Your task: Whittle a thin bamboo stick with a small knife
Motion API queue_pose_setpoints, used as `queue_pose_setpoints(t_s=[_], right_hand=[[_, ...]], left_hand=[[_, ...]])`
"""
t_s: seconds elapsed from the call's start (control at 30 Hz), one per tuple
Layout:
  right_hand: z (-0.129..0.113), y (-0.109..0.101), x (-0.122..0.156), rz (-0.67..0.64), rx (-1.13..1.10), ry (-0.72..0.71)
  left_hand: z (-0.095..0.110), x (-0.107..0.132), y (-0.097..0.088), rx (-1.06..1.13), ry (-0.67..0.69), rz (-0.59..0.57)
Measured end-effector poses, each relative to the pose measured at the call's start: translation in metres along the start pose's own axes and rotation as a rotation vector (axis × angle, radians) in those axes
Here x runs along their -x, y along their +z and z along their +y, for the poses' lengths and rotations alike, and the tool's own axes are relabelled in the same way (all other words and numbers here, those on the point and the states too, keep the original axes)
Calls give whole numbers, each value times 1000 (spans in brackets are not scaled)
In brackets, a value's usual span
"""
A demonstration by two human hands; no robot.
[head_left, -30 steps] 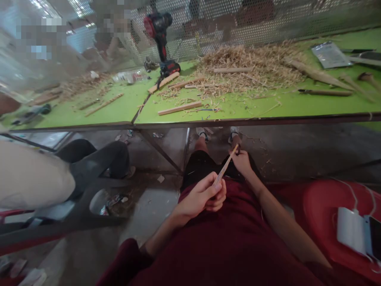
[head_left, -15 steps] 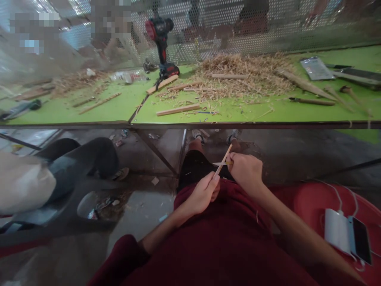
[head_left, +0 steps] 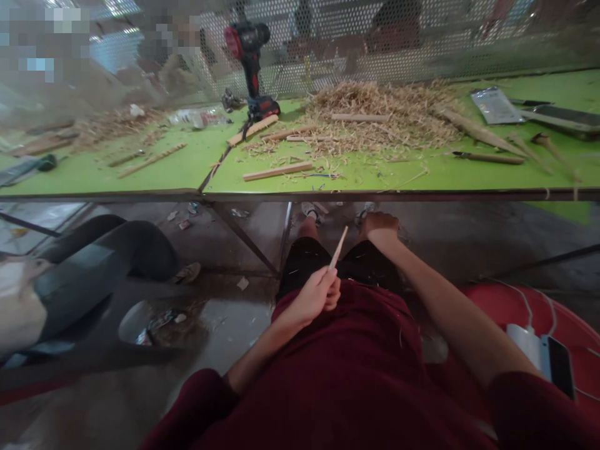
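My left hand (head_left: 320,294) is closed around the lower end of a thin wooden stick (head_left: 338,249), which slants up and away over my lap. Farther out, above my knee, my right hand (head_left: 382,228) is curled into a fist, apart from the stick. The knife that showed in it a moment earlier is hidden behind the fist now. Small pale shavings lie on my dark shorts (head_left: 300,265) and red shirt.
Across the front runs a green table (head_left: 375,178) with a cordless drill (head_left: 250,69), a heap of wood shavings (head_left: 375,100), a square stick (head_left: 277,171) and a carving tool (head_left: 487,157). A red stool (head_left: 492,300) at right carries a phone (head_left: 560,369). Another person's leg (head_left: 135,250) is at left.
My right hand has moved up and away from the stick, and the knife blade has gone out of sight. My left hand has shifted slightly left and down with the stick.
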State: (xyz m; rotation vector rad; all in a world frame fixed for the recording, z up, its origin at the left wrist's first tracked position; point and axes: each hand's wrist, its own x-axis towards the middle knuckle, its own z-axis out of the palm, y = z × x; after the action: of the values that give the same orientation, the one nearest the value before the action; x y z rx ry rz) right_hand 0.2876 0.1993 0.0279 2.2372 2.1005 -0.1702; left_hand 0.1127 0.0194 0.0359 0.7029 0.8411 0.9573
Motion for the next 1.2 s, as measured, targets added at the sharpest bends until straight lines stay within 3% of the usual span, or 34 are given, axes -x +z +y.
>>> queue_pose_setpoints(t_s=[0.1, 0.33, 0.43, 0.77, 1.03, 1.2], right_hand=[[10, -3, -1, 51, -48, 46], [-2, 0, 90, -38, -68, -267], [-10, 5, 103, -1, -20, -339], [-24, 8, 66, -1, 101, -440], [-41, 5, 41, -62, 112, -464], [-38, -4, 24, -107, 229, -347]], left_hand=[[-4, 2, 2, 22, -44, -58], [3, -2, -1, 134, -100, -81], [1, -2, -1, 121, -94, -79], [-10, -16, -7, -43, -84, 197], [7, -26, -15, 2, -136, 262], [8, -23, -14, 28, -217, 248]])
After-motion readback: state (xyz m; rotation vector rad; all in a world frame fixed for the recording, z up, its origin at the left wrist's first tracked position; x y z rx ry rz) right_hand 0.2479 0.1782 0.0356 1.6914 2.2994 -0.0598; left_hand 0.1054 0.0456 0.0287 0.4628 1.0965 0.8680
